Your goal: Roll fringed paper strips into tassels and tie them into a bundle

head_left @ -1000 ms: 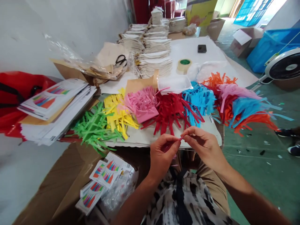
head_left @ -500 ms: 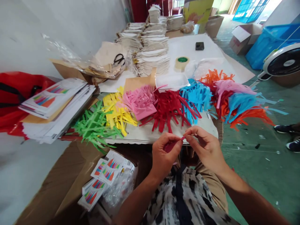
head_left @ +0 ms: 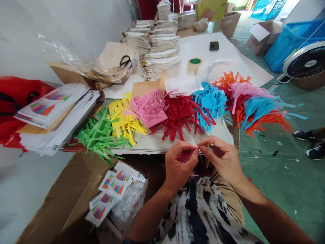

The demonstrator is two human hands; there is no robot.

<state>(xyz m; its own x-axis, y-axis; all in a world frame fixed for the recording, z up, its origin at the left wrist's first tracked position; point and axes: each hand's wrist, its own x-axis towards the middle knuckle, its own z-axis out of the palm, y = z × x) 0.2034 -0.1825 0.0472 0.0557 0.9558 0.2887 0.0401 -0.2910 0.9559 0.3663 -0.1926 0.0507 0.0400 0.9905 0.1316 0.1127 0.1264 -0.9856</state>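
In front of my lap my left hand [head_left: 178,167] is closed around a piece of dark pink tissue paper [head_left: 184,156], which shows between thumb and fingers. My right hand [head_left: 224,161] pinches the twisted tip of the same paper, its fingertips meeting those of the left. The paper's lower part is mostly hidden by my fingers. Just beyond lie fringed tissue bundles along the table edge: green [head_left: 98,134], yellow [head_left: 124,117], pink [head_left: 149,106], dark red [head_left: 181,115] and blue [head_left: 210,101].
More fringed bundles [head_left: 261,105] overhang the right edge. Behind stand a white plastic tray [head_left: 183,86], a tape roll [head_left: 194,66], a phone [head_left: 214,46], scissors [head_left: 125,61] and paper stacks [head_left: 162,64]. Printed sheets [head_left: 56,105] lie left; an open carton [head_left: 58,196] is below; a fan [head_left: 304,64] stands right.
Both hands stay nearly in place, fingertips drawn closer together at the twisted paper tip. The whole view has shifted slightly.
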